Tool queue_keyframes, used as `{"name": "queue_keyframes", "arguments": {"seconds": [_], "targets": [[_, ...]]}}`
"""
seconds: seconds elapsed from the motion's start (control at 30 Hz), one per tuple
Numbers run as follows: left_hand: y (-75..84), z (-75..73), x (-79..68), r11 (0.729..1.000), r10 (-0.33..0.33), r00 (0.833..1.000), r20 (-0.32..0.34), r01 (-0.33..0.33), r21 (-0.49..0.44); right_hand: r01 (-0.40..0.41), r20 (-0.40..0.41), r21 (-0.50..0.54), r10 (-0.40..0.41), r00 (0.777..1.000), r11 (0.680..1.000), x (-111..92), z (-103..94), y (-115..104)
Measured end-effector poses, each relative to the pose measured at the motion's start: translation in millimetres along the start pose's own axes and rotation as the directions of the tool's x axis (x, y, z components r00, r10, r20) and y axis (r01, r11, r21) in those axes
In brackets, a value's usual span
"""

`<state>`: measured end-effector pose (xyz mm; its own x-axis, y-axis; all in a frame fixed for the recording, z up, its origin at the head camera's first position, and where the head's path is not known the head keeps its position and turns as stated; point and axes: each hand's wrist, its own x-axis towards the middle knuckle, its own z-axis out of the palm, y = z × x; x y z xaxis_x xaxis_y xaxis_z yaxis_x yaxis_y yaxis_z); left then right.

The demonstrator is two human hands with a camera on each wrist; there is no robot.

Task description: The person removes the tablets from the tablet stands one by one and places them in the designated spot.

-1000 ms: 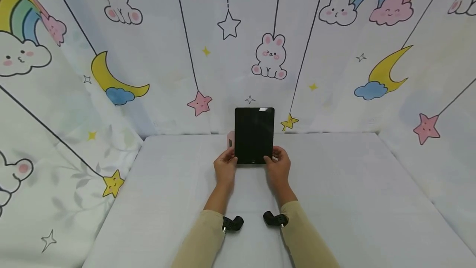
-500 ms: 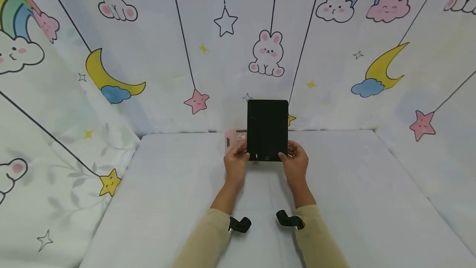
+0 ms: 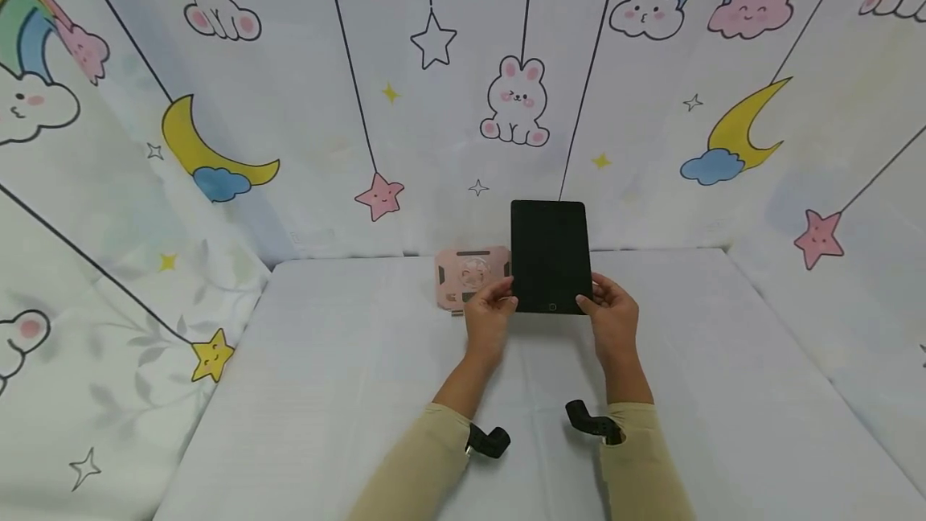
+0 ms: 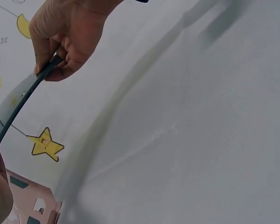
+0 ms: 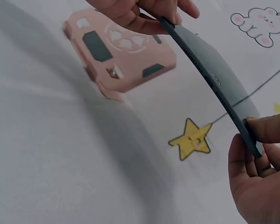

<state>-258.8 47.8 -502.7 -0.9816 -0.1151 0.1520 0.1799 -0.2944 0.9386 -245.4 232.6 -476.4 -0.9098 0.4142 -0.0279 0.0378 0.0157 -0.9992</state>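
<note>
A black tablet [image 3: 551,256] is held up in front of me, its dark screen and round home button facing my way. At its lower left corner my left hand [image 3: 488,326] pinches the edge, thumb in front. My right hand [image 3: 615,326] grips the lower right corner the same way. Seen edge-on in the right wrist view, the thin tablet [image 5: 214,81] spans both hands, raised off the white surface. Behind and left of it lies a pink tablet case [image 3: 454,273] with dark inserts and a round patterned middle, partly covered by my left hand and the tablet.
A white-covered table [image 3: 347,392] stretches under my arms to a printed cloth wall [image 3: 318,87] with bunnies, stars and moons. More of this cloth rises at both sides. Each wrist carries a small black camera mount [image 3: 490,442].
Both hands have carried the tablet to the right, uncovering most of the pink case behind it. Their hold on its lower corners looks the same.
</note>
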Motion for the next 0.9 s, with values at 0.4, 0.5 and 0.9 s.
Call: {"name": "queue_keyframes", "arguments": {"seconds": [0.4,0.5,0.9], "targets": [[-18.3,23.4,-9.0,0.996,-0.012,0.997,0.076,0.005,0.092,-0.148,0.019,-0.004,0.148,0.989,0.989,13.2,-38.7,5.3],[-24.3,24.2,-11.8,0.995,-0.045,0.995,0.088,0.036,0.098,-0.189,0.02,-0.03,0.19,0.982,0.981,16.5,-43.3,11.6],[-46.3,22.4,-20.3,0.985,-0.095,0.993,0.077,0.082,0.153,-0.212,0.043,-0.22,0.227,0.973,0.952,22.7,-49.3,35.8]]}}
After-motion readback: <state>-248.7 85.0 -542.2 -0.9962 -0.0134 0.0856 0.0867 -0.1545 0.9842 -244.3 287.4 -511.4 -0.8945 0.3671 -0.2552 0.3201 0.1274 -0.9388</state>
